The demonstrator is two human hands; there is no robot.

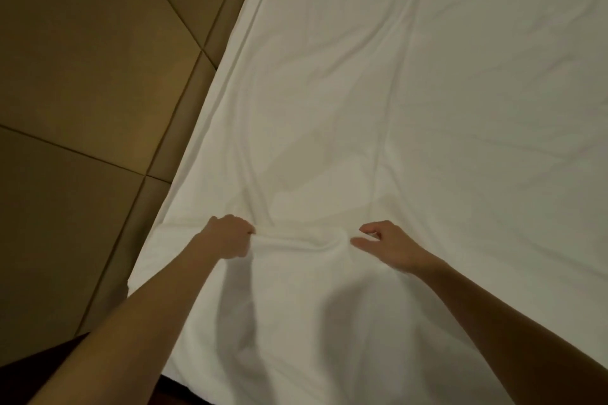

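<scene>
A white bed sheet [411, 102] covers the bed and fills most of the view, with soft creases running away from me. My left hand [227, 237] grips a bunched fold of the sheet near the bed's left edge, fingers curled into the cloth. My right hand [385, 245] hovers just right of that raised fold, thumb stretched toward it and fingers loosely bent, holding nothing. A ridge of gathered cloth runs between the two hands.
A padded tan headboard or wall panel [82, 69] with stitched seams runs along the bed's left side. A dark strip [49, 358] shows at the lower left by my arm. The sheet stretches flat to the right and far side.
</scene>
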